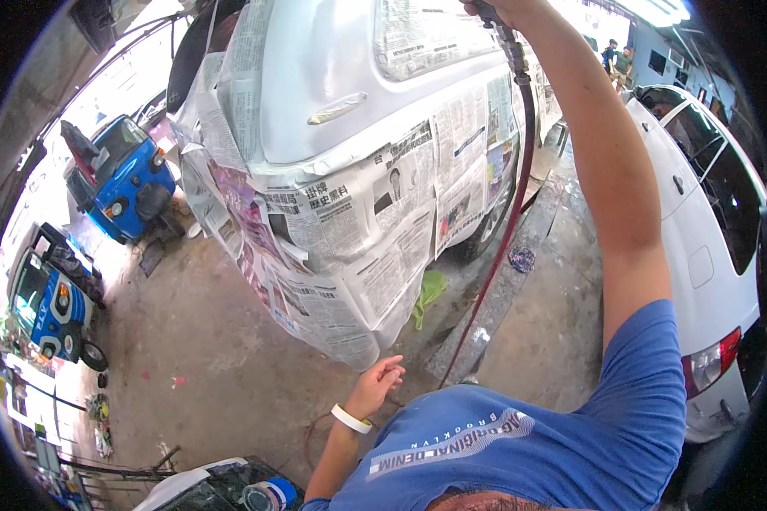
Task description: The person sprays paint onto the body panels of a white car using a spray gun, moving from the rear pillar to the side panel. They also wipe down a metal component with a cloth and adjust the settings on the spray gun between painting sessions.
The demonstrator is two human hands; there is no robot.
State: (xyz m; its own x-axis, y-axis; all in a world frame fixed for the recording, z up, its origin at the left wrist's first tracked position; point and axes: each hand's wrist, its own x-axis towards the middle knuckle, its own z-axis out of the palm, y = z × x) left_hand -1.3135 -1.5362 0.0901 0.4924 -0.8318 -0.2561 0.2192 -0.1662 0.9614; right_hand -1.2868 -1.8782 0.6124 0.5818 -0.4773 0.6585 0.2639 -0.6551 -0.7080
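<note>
My right hand [511, 10] is raised at the top edge, wrapped round the handle of what looks like a spray gun [489, 14]; its head is out of view. From its metal fitting a dark red air hose [522, 162] hangs down past my chest. A silver-white vehicle body [315, 77] stands before me, its lower side and window masked with newspaper sheets [375, 204]. Low in front of me, my left hand [378, 385] is close to the paper's bottom corner, with loosely bent fingers and nothing seen in them. A white band circles that wrist.
A white car [699, 247] is parked close on my right. Two blue vehicles [126, 179] stand at the left. A green cloth [430, 294] lies under the masked vehicle, beside a metal floor strip [494, 298]. A blue-lidded container [268, 494] sits at bottom left. Two people [615, 58] are far off.
</note>
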